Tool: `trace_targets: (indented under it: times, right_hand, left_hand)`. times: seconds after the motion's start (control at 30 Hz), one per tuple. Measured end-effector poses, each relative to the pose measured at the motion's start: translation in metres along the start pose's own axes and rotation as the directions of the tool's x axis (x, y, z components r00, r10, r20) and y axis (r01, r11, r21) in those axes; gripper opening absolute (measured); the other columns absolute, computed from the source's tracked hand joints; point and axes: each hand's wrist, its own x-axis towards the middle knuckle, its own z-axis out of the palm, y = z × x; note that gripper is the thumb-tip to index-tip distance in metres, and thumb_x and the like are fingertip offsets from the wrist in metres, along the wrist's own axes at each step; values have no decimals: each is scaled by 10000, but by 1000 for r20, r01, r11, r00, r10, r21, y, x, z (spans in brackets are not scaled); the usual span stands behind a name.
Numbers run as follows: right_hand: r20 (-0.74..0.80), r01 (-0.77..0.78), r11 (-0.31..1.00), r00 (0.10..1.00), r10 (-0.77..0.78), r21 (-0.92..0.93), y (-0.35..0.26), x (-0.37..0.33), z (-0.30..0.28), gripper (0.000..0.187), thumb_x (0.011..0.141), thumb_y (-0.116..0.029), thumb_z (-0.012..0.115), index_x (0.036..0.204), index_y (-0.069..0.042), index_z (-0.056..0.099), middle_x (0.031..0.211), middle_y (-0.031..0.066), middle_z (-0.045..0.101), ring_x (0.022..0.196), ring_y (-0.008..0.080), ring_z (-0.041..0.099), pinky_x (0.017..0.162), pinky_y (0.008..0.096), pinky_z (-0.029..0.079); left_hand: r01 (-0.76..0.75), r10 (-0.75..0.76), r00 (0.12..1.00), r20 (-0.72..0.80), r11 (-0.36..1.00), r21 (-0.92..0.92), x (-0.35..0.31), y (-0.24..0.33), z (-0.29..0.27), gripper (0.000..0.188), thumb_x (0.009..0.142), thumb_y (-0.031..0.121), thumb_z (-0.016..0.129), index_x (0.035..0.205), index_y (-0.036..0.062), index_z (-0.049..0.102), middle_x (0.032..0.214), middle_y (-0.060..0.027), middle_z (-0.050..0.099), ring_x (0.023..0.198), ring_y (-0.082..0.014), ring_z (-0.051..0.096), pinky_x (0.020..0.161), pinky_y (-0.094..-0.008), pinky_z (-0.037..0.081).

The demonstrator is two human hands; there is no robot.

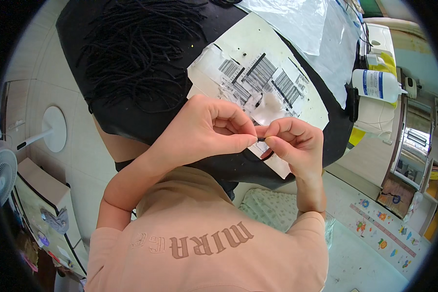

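My left hand [214, 127] and my right hand [298, 142] meet above the near part of the table. Each pinches a thin black cord [261, 139] between thumb and forefinger, and the fingertips almost touch. Part of the cord curves below them; its full length is hidden. A pale board [316, 108] covered with barcode labels lies just beyond my hands. On it sits a small whitish, glossy patch or shallow dish [268, 110]; which one I cannot tell. To the left, a large heap of black cords [136, 46] spreads across the black table cover [117, 119].
Clear plastic sheeting [297, 22] covers the far right of the table. A white squeeze bottle [376, 85] with a nozzle lies beside it, near yellow packaging [387, 61]. A white stand base [54, 129] and a fan [5, 170] are on the left.
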Motion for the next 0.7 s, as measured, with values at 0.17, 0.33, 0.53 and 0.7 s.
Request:
trace_targets:
  times: [0.17, 0.33, 0.53, 0.7]
  right_hand:
    - [-22, -12, 1000, 1000, 12, -4, -2, 0, 1, 122, 897, 26, 659, 1004, 82, 645, 1037, 184, 705, 851, 124, 677, 702, 259, 603]
    - [-33, -5, 1000, 999, 5, -3, 0, 0, 2, 115, 897, 21, 661, 996, 77, 649, 1028, 183, 707, 853, 130, 681, 696, 262, 605]
    - [-43, 1, 1000, 999, 0, 6, -1, -1, 4, 96, 906, 24, 648, 989, 73, 647, 1035, 185, 705, 853, 131, 675, 691, 264, 603]
    - [-73, 14, 1000, 997, -13, 15, 1, -2, 8, 104, 921, 20, 633, 1010, 73, 637, 1041, 181, 704, 865, 131, 671, 690, 261, 597]
  left_hand:
    - [-20, 20, 1000, -1, 1000, 16, 1, -1, 0, 105, 816, -46, 731, 911, -39, 685, 878, -62, 705, 831, -81, 664, 791, -213, 546]
    - [-20, 20, 1000, -14, 1000, 11, 1, -1, 1, 102, 817, -42, 734, 906, -39, 686, 867, -59, 704, 814, -76, 660, 781, -209, 544]
    - [-26, 26, 999, -18, 999, 20, 1, -3, 0, 100, 819, -45, 729, 910, -40, 686, 882, -60, 701, 827, -80, 656, 788, -214, 542]
    - [-33, 33, 999, -39, 999, 5, 0, -3, 3, 92, 826, -46, 721, 910, -41, 684, 895, -62, 700, 839, -84, 657, 803, -220, 540]
